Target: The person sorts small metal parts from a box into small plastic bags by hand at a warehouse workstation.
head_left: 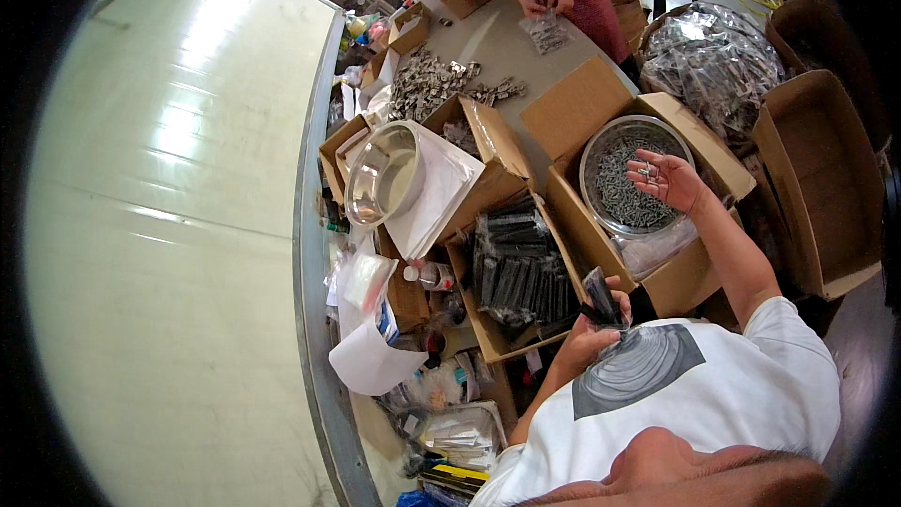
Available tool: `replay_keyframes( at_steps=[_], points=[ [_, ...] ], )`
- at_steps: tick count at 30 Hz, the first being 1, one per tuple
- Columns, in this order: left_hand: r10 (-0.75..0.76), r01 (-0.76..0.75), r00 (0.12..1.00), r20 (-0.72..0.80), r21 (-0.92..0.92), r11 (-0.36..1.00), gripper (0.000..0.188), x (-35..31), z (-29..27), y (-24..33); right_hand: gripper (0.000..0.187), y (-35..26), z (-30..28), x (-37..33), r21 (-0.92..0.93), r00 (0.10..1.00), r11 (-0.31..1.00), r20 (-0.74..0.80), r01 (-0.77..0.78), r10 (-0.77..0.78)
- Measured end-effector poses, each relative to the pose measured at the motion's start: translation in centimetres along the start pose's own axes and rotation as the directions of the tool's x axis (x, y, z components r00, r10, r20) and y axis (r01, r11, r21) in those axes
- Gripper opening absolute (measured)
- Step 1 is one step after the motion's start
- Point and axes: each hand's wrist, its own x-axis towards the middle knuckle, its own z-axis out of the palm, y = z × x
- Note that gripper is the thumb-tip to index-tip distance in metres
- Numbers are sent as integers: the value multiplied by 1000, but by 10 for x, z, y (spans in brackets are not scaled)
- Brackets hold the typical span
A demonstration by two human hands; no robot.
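My right hand (668,178) cupped palm-up, few small metal screws (648,170) in it, over round steel bowl of screws (627,180); left hand (584,343) pinched small clear plastic bag (603,298) near chest; filling step, next needed bag mouth open

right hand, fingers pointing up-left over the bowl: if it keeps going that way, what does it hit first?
Probably the screws heaped in the metal bowl. The right hand is open, palm up with a few small pieces on it, above the bowl. If it stays level, the bowl's far rim or the cardboard flap comes next; depth is unclear.
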Motion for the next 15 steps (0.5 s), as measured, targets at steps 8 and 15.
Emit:
replay_keyframes(
  at_steps=[8,15],
  points=[
    [41,-40,999,-5,35,999,90,-2,-3,0,48,2,17,-3,-68,1000,998,27,-8,10],
    [160,-159,987,-10,71,985,93,-4,-5,7,49,3,17,-3,-122,999,992,34,9,-5]
  ],
)
